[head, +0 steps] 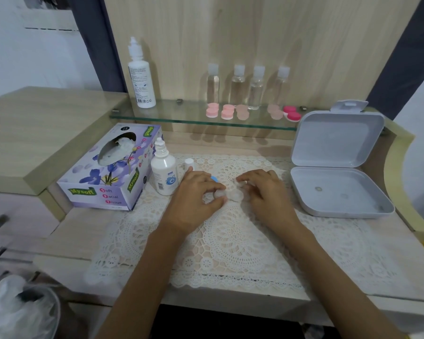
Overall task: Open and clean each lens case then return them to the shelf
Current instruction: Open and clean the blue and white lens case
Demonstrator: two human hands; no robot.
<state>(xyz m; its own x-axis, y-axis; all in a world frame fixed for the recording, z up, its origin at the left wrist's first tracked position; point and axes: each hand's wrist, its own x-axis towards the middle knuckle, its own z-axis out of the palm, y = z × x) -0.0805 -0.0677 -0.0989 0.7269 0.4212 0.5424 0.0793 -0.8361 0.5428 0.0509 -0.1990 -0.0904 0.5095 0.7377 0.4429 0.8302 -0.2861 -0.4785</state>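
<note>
On lace mat (230,243): lens case (234,195), pinched by left hand (194,194), gripped by right hand (264,192); firm hold while unscrewing was advisable.

Two arms come in from the lower edge, both uncovered along all that shows, from the frame's border to the fingertips. The left forearm (142,277) and the right forearm (328,265) are slim and smooth, and each narrows evenly toward the wrist; the wide lens makes them look long and broad near the bottom edge. The left hand (196,194) and the right hand (264,192) are small, with slender fingers (249,176) and knuckles that show faintly. A yellow sliver (406,336) sits at the right arm's upper end, in the bottom corner; whether it is worn cannot be told.
</note>
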